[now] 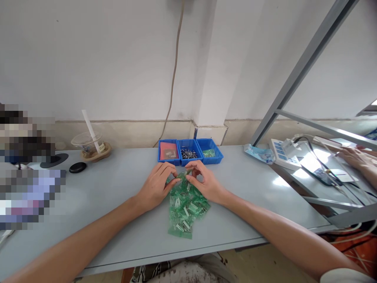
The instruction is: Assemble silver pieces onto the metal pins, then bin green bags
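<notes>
Green plastic bags point(188, 212) with small white and metallic parts inside lie in a pile on the grey table in front of me. At the pile's far end, my left hand point(157, 182) pinches the edge of a green bag between thumb and fingers. My right hand point(205, 182) is closed on the same green plastic from the other side, its thumb and forefinger together. Just beyond my hands stand three joined blue bins. The left bin point(169, 160) has a reddish sheet in it, the middle bin point(188, 162) loose metal pieces, and the right bin point(212, 160) green bags.
On the left are a clear plastic cup point(85, 140) with a white straw and a round black object point(77, 167). To the right lie a light-blue packet point(259, 153) and a white power strip point(284, 154). Beyond a metal frame, another person's hand point(352, 156) rests.
</notes>
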`<state>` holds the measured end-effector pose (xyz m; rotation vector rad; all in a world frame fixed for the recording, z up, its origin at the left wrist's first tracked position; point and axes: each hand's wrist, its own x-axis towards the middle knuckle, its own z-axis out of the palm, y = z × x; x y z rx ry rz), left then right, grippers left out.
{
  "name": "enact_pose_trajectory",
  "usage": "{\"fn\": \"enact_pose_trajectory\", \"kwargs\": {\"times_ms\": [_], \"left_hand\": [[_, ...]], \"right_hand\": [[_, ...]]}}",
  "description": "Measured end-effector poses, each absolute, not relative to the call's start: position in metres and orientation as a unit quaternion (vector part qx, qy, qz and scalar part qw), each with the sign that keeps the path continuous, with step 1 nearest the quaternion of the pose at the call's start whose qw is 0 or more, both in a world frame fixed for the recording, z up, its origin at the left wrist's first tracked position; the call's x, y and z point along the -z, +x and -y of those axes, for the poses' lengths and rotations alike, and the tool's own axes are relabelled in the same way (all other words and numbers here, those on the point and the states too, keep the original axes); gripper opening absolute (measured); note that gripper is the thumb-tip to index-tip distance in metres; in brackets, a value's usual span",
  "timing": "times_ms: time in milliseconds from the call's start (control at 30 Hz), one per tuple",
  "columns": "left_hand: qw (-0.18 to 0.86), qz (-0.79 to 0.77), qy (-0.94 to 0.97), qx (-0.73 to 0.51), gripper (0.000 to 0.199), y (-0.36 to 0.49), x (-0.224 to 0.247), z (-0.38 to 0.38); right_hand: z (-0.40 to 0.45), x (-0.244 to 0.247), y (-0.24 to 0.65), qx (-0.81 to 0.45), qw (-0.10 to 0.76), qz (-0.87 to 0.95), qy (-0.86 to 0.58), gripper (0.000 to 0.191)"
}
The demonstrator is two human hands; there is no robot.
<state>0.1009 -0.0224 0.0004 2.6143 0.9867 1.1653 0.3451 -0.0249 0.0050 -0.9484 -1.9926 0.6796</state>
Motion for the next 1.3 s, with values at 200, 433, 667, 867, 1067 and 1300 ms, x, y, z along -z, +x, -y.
{"fn": "enact_pose_trajectory", "kwargs": {"times_ms": [200,433,667,867,1067,1300], "left_hand": [[0.049,-0.319,0.861,-0.392,0.008,0.1002,-0.0002,0.0211],[0.055,-0.328,0.862,-0.383,0.008,0.1015,-0.0001,0.023],[0.062,-0.328,0.864,-0.377,0.009,0.1005,0.0012,0.021],[0.064,-0.33,0.864,-0.374,0.011,0.1014,0.001,0.0219],[0.066,-0.341,0.866,-0.361,0.015,0.1009,-0.0001,0.0227],[0.07,-0.34,0.865,-0.362,0.014,0.1011,-0.0008,0.0234]], "right_hand": [[0.0256,-0.0063,0.3452,-0.27,0.4,0.789,-0.381,0.029],[0.0251,-0.0059,0.3448,-0.268,0.4,0.786,-0.388,0.028],[0.0252,-0.0054,0.345,-0.265,0.397,0.785,-0.394,0.028],[0.0245,-0.0057,0.3448,-0.251,0.412,0.78,-0.399,0.025],[0.0236,-0.0084,0.3435,-0.254,0.423,0.765,-0.413,0.017],[0.026,-0.0124,0.3436,-0.243,0.424,0.772,-0.406,0.008]]}}
